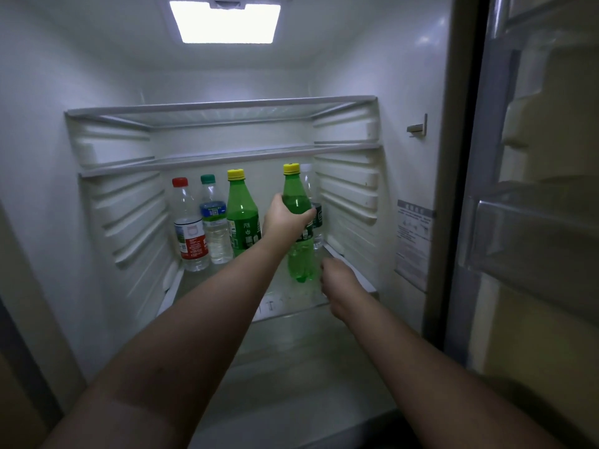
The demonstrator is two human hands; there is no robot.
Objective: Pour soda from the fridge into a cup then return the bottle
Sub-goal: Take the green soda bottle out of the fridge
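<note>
A green soda bottle point(299, 254) with a yellow cap stands upright at the front right of a glass fridge shelf point(285, 307). My left hand point(285, 220) grips it around the middle, thumb on the left and fingers wrapped round the right side. My right hand point(337, 281) is just right of the bottle's base, fingers curled loosely, holding nothing; I cannot tell whether it touches the bottle. No cup is in view.
A second green soda bottle point(242, 218), a green-capped water bottle point(214, 222) and a red-capped water bottle point(189, 228) stand in a row at the shelf's back left. A clear bottle point(316, 215) is behind the held one. Two bare shelves point(227, 157) sit above. The open door point(534, 222) is on the right.
</note>
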